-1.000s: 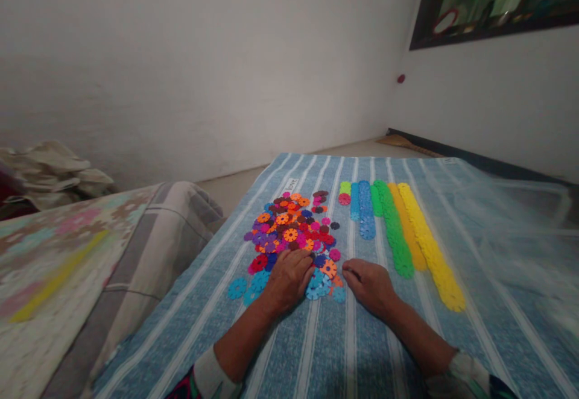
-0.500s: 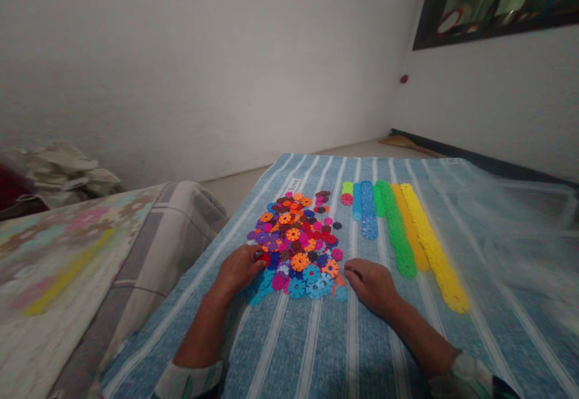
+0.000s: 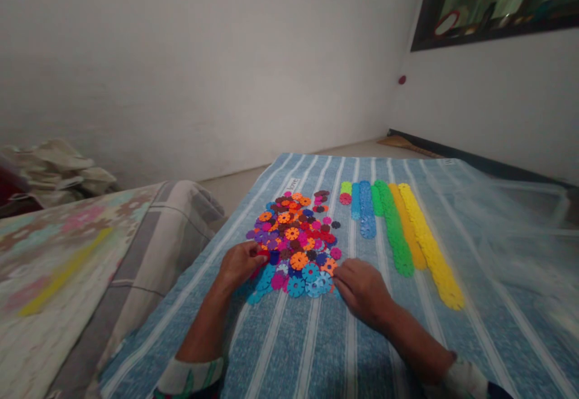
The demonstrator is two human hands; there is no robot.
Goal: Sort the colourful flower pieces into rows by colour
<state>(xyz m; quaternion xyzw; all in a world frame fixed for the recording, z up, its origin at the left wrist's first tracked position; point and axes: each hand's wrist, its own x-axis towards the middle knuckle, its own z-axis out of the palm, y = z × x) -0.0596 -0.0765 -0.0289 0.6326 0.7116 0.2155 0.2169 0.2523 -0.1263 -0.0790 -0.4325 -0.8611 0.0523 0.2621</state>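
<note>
A loose pile of colourful notched plastic discs (image 3: 292, 234) lies on the striped blue cloth (image 3: 289, 351). At the pile's near left side my left hand (image 3: 241, 264) pinches a red notched disc (image 3: 263, 257) between thumb and fingers. My right hand (image 3: 364, 290) is at the pile's right edge, palm down, fingers bent and pressed together. Its fingertips touch the pile beside an orange disc (image 3: 330, 266); whatever they grip is hidden. Light blue discs (image 3: 296, 286) lie between the two hands.
Right of the pile, overlapped discs form rows by colour: a yellow row (image 3: 432, 248), a green row (image 3: 398, 236) and a blue row (image 3: 367, 212). A clear plastic container (image 3: 534, 206) stands at the far right. To the left is a cloth-covered surface (image 3: 131, 266).
My right hand has moved left onto the pile's edge. My left hand has raised the red disc slightly, and more of it shows at the fingertips.
</note>
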